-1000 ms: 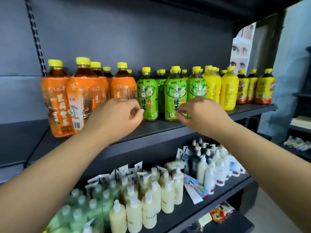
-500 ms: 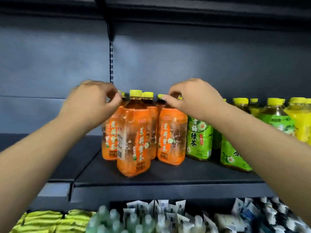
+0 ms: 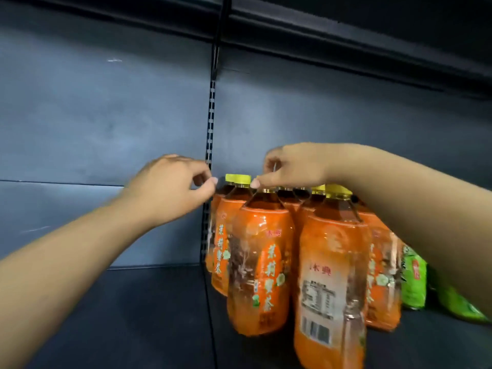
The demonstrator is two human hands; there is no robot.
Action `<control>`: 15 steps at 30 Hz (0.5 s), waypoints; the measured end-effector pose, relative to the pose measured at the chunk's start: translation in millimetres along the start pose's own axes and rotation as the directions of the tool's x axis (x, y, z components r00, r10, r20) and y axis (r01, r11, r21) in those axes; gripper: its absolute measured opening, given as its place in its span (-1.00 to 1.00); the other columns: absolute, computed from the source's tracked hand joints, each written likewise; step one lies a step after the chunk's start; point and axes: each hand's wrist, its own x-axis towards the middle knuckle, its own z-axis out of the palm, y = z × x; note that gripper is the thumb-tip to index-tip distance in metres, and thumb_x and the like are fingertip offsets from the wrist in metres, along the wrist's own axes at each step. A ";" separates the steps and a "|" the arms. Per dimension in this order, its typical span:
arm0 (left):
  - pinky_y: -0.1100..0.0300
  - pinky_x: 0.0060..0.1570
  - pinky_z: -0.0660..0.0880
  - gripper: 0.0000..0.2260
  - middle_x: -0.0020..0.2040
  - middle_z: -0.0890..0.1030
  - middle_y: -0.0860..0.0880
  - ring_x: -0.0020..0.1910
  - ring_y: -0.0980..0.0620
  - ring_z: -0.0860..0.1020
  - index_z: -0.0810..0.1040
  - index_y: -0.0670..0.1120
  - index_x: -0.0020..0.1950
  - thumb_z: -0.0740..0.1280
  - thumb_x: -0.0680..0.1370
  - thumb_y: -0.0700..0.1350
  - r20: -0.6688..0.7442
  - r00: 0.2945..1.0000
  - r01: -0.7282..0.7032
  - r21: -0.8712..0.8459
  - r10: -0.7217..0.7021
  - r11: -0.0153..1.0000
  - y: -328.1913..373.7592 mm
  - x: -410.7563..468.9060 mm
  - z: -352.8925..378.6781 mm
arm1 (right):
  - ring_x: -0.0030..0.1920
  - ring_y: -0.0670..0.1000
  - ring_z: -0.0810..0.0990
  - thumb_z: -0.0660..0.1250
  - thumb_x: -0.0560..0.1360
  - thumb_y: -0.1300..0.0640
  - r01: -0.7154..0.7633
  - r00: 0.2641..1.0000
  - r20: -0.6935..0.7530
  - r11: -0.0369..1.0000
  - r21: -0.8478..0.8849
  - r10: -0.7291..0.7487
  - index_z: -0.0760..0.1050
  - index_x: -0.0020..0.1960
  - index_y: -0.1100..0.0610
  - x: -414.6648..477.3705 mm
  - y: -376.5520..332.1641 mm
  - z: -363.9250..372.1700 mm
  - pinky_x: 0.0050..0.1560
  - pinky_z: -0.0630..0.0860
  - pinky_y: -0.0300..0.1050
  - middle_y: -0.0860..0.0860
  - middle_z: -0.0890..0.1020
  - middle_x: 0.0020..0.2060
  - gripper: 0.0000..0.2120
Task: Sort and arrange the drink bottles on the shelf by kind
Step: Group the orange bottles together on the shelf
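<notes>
— Grey-blue steel all round?

— Yes. Painted back panel (image 3: 106, 115), scuffed here and there, split by a black slotted upright (image 3: 210, 123). Dark shelf board (image 3: 133, 315) reaching out to either side of that upright, matt and dimly lit. Underside of an upper shelf (image 3: 346, 35) crossing above the upright's top end.

— And the drinks?

— Orange-labelled bottles (image 3: 259, 262) packed tight just right of the upright, standing on the board, dark tea inside, yellow caps (image 3: 237, 178) on top. A front bottle (image 3: 330, 288) turned barcode-outward, further right of the upright than the others in the front row. Green-labelled bottles (image 3: 414, 283) further right again, half hidden behind the right forearm.

— What of the left hand (image 3: 170, 187)?

— Level with the caps, reaching in from the left of the upright. Fingers curled in, thumb and forefinger tips almost meeting right over the slotted strip. Nothing seen between them.

— And the right hand (image 3: 295, 166)?

— On top of the orange group, just right of the upright. Thumb laid along the front of a bottle top, fingers bent over the necks behind. Pinching that cap or merely resting on it? Cannot tell, with the cap hidden underneath.

— More of the room?

— Only panel, board and shadow.
</notes>
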 end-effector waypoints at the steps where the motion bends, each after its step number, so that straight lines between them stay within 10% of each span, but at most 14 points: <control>1: 0.17 -0.10 0.34 -0.68 -0.11 0.59 0.00 -0.05 -0.02 0.47 0.52 0.01 -0.12 0.10 0.48 0.19 0.016 1.000 0.020 -0.050 -0.019 0.999 -12.7 6.3 7.5 | -0.01 0.08 0.52 0.18 0.48 -0.24 -0.044 0.998 0.039 0.999 0.024 0.043 0.40 0.05 0.11 5.5 -4.3 -0.9 -0.01 0.46 -0.07 0.06 0.56 0.02 -0.58; 7: 0.17 -0.11 0.41 -0.83 -0.14 0.57 -0.04 -0.11 -0.01 0.51 0.49 -0.05 -0.11 0.32 0.49 0.04 0.179 0.967 0.253 -0.576 -0.182 0.778 -39.4 35.8 82.4 | -0.19 0.06 0.55 0.21 0.48 -0.20 -0.269 0.940 0.231 0.962 0.046 0.251 0.36 0.22 0.13 23.2 -15.9 5.7 -0.10 0.50 -0.08 0.01 0.50 -0.24 -0.51; 15: 0.12 0.18 0.44 -0.38 0.24 0.53 0.00 0.16 0.02 0.51 0.44 -0.01 0.30 0.36 0.33 0.27 0.452 0.889 0.393 -0.680 -0.068 0.619 -29.2 54.6 128.6 | -0.11 -0.03 0.59 0.20 0.49 -0.14 -0.361 0.912 0.293 0.902 0.238 0.288 0.35 0.14 -0.09 22.9 -3.6 18.4 -0.14 0.51 -0.15 0.01 0.57 -0.01 -0.73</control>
